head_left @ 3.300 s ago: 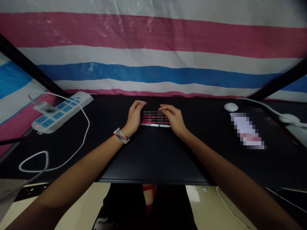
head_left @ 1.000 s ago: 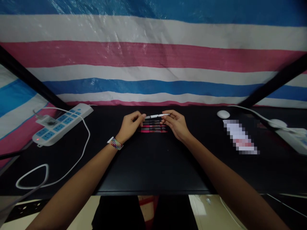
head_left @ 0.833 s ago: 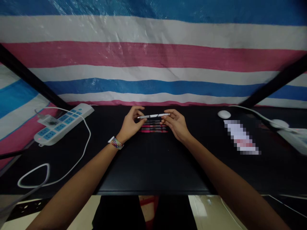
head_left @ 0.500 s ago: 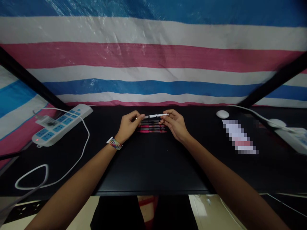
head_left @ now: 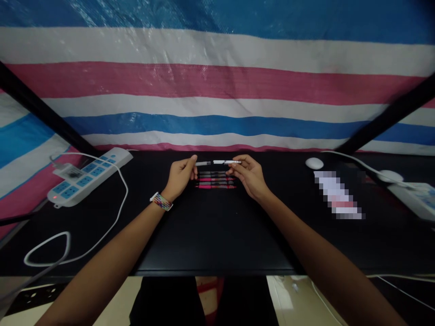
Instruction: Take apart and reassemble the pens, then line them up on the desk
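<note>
My left hand (head_left: 181,176), with a colourful woven band on the wrist, pinches a grey-white pen piece with a dark tip (head_left: 203,163). Facing it across a small gap is a white pen piece (head_left: 224,161), held between the fingertips of my right hand (head_left: 248,175). Just below and between both hands, several pens (head_left: 215,179) lie side by side on the black table (head_left: 217,231), some with pink parts and some dark. The fingers cover some of the pens' ends.
A white power strip (head_left: 90,176) with a looping white cable (head_left: 124,199) lies at the left. To the right are a white mouse (head_left: 314,163), a blurred paper-like item (head_left: 336,194) and another white power strip (head_left: 416,199). Striped sheeting (head_left: 217,81) hangs behind.
The pen that spanned both hands is now in two pieces with a gap between them. My left hand has moved slightly left with one piece; my right hand has hardly moved.
</note>
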Action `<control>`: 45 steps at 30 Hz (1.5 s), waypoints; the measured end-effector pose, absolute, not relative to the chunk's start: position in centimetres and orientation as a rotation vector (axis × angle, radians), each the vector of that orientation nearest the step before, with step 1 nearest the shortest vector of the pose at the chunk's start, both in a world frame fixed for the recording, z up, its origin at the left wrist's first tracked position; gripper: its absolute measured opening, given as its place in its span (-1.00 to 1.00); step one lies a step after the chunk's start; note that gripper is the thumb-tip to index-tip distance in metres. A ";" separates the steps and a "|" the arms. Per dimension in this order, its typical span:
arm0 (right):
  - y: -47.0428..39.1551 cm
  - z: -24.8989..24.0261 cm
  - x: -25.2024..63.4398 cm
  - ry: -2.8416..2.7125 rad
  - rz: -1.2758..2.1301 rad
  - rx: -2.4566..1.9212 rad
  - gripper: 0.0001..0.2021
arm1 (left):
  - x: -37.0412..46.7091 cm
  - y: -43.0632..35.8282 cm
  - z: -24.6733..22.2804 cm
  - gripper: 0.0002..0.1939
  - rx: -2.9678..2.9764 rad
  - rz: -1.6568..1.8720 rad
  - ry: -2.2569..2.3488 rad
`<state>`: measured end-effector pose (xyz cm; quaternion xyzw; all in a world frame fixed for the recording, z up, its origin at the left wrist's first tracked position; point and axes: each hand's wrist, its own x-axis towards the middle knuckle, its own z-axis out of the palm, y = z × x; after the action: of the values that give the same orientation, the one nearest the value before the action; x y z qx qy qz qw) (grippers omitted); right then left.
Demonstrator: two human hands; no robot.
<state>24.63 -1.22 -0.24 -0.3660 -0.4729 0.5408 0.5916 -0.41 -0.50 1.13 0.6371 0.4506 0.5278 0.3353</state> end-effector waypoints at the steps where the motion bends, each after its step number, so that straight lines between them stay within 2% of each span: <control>1: -1.2 -0.2 24.7 -1.100 1.259 -0.850 -0.72 | -0.4 -0.4 1.1 -0.42 1.654 1.392 1.168; 5: -1.3 0.0 24.7 -1.094 1.271 -0.834 -0.68 | -0.3 -0.3 1.1 -0.72 1.589 1.431 1.082; 11: -1.2 -0.1 24.9 -1.103 1.257 -0.842 -0.68 | -0.2 -0.1 0.7 -0.81 1.561 1.430 1.077; 26: -0.3 -0.8 25.7 -0.988 1.131 -0.931 -0.76 | -0.5 0.1 0.9 -0.80 1.493 1.506 1.094; 35: -0.5 -0.6 25.7 -0.974 1.106 -0.922 -0.73 | -0.3 0.1 0.9 -0.77 1.423 1.492 1.076; 42: -1.3 -0.3 24.6 -1.128 1.102 -0.944 -0.75 | 0.1 -0.3 0.8 -0.81 1.491 1.401 1.064; 45: -1.5 -0.2 24.4 -1.184 1.072 -0.953 -0.74 | -0.1 -0.3 1.1 -0.76 1.525 1.426 1.078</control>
<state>24.36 -1.49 -0.19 -0.4107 -0.5103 0.4621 0.5978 -0.12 -0.35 1.10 0.5989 0.4233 0.5598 0.3857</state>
